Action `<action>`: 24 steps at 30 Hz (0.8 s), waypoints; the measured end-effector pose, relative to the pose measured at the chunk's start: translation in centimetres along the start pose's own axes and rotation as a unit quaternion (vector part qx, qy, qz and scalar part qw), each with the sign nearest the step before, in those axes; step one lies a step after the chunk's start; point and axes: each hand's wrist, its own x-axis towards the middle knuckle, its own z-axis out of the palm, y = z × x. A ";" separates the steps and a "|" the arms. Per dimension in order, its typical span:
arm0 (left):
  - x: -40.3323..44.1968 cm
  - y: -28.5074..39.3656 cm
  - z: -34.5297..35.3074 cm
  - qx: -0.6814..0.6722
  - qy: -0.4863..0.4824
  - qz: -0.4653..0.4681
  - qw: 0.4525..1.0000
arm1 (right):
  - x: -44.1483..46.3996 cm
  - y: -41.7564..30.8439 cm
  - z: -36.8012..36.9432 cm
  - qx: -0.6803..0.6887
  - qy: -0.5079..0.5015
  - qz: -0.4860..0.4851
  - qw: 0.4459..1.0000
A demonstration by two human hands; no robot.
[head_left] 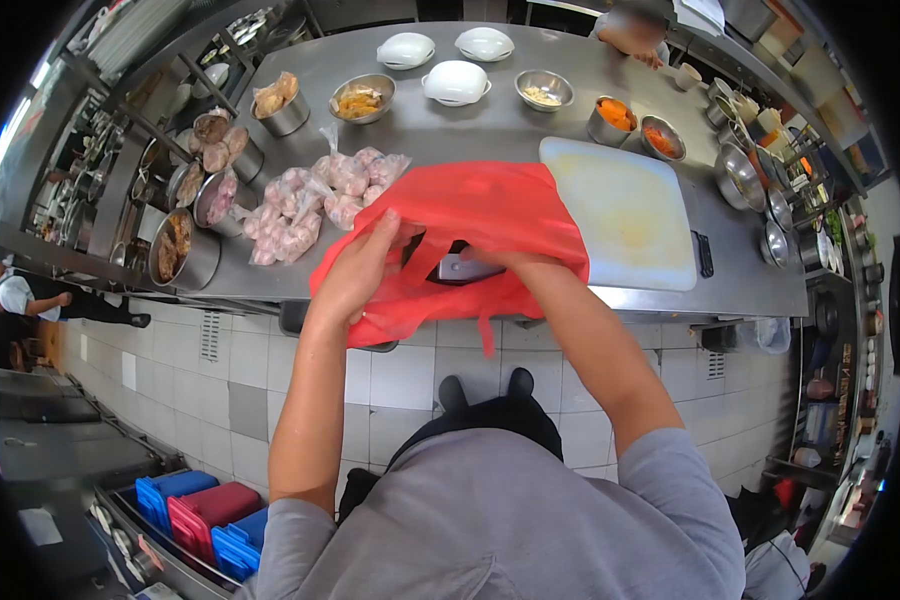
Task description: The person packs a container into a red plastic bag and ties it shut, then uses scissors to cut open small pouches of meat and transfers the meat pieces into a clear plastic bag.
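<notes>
A red cloth bag [490, 200] with straps lies at the front edge of the steel table, its mouth toward me. My left hand [370, 262] is closed on the left side of the bag's opening. My right hand [505, 262] reaches in at the right side of the opening, and the cloth hides its fingers. A grey, hard-looking thing [462, 268] shows inside the mouth; its kind I cannot make out. Left of the bag sit several clear plastic bags of pinkish pieces [295, 215]. To the right lies a white cutting board [620, 210], partly overlapped by the red cloth.
Metal pots of food [185, 250] line the table's left end. White lidded dishes [457, 83] and bowls stand at the back. A black-handled tool [705, 255] lies beside the board. Another person [635, 35] is across the table. Blue and red bins [210, 515] stand behind me.
</notes>
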 end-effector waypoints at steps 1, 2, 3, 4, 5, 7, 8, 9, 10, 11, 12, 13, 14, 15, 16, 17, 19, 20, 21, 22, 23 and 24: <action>0.3 -0.5 -0.2 -0.001 -0.002 0.011 1.000 | -0.2 0.2 -0.9 0.004 0.002 0.014 1.000; 0.7 -1.2 -0.6 -0.003 -0.001 0.008 1.000 | -0.6 0.3 -1.9 0.009 0.002 0.029 1.000; 1.2 -1.9 -1.1 0.034 -0.013 -0.015 0.999 | -1.1 0.5 -3.0 0.013 0.003 0.044 0.999; 1.5 -2.5 -1.3 0.070 -0.027 -0.040 0.996 | -1.6 0.7 -3.9 0.016 0.003 0.059 0.998; 1.4 -2.2 -0.8 0.067 -0.030 -0.043 0.996 | -2.1 0.7 -4.5 0.019 0.002 0.070 0.997; 1.1 -1.2 1.3 0.148 -0.094 0.053 0.983 | -3.0 0.9 -5.5 0.022 0.004 0.092 0.996; 1.4 -1.6 2.2 0.145 -0.097 0.053 0.983 | -3.4 0.8 -5.8 0.024 0.006 0.101 0.995; 2.0 -2.4 3.2 0.146 -0.118 0.086 0.978 | -3.8 0.7 -6.1 0.028 0.007 0.108 0.994; 2.8 -3.4 3.8 0.146 -0.139 0.121 0.972 | -4.0 0.7 -6.3 0.028 0.009 0.116 0.993; 4.3 -5.4 4.0 0.146 -0.144 0.123 0.971 | -4.3 0.5 -6.5 0.030 0.011 0.122 0.992; 6.3 -8.2 4.1 0.316 -0.104 0.191 0.924 | -4.4 0.5 -6.6 0.033 0.014 0.129 0.991; 7.5 -9.7 4.4 0.472 -0.059 0.255 0.842 | -4.7 0.5 -6.9 0.035 0.017 0.136 0.990; 8.6 -10.6 5.0 0.533 -0.021 0.286 0.796 | -5.0 0.4 -7.1 0.036 0.019 0.143 0.989; 9.5 -10.9 5.6 0.535 -0.002 0.293 0.793 | -5.3 0.3 -7.4 0.039 0.021 0.150 0.988; 10.4 -11.0 6.4 0.543 0.017 0.302 0.783 | -5.8 0.2 -7.7 0.044 0.022 0.156 0.986; 11.0 -11.0 7.3 0.535 0.017 0.307 0.787 | -6.3 0.2 -8.1 0.048 0.023 0.162 0.985; 11.7 -11.1 8.9 0.522 0.013 0.318 0.792 | -7.4 0.2 -8.5 0.056 0.022 0.175 0.983; 11.6 -11.2 9.8 0.516 0.007 0.324 0.793 | -8.1 0.3 -8.7 0.061 0.023 0.179 0.982; 11.5 -11.3 10.7 0.512 0.000 0.333 0.792 | -8.5 1.0 -8.4 0.063 0.026 0.184 0.981; 11.3 -11.5 11.3 0.507 -0.007 0.339 0.793 | -8.9 2.0 -7.5 0.082 0.036 0.176 0.980; 11.2 -11.7 11.7 0.501 -0.013 0.343 0.794 | -9.3 3.0 -6.7 0.101 0.047 0.169 0.979; 11.1 -11.8 11.7 0.494 -0.020 0.344 0.798 | -9.5 3.9 -5.8 0.102 0.052 0.175 0.978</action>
